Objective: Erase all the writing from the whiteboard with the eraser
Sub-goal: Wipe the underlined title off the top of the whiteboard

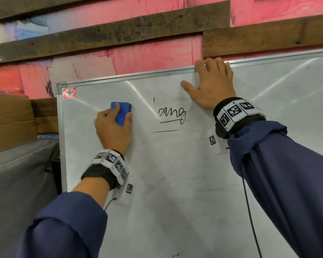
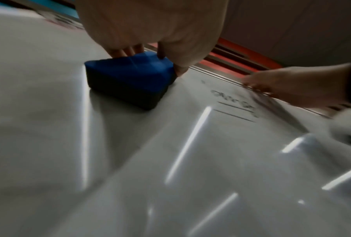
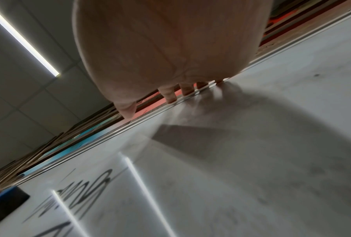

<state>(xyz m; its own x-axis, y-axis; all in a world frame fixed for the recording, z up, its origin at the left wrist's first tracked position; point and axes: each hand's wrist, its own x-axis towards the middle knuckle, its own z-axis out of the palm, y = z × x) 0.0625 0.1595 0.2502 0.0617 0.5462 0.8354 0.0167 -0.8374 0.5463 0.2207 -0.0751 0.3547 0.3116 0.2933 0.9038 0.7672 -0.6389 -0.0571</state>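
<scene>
Left hand: I see my left hand (image 1: 113, 130) with fingers and thumb curled round the blue eraser (image 1: 122, 112), its dark pad flat against the whiteboard (image 1: 175, 183), up in the left part near the red sticker (image 1: 69, 92).
Right hand: my right hand (image 1: 213, 84) lies flat and spread at the top frame, fingertips hooked over the rail, thumb stretched left.
Writing left: a black scrawl (image 1: 172, 113) with two underlines sits between my hands, right of the eraser; a short tick above it.
Risk, missed marks: I judge the thin lower underline and the tick easy to skip if my sweep runs too narrow.
Risk, smearing: grey haze already shows low on the board; a loaded pad could spread more.
Risk, board shift: if my right hand slackens, hard rubbing might rock the board.
</scene>
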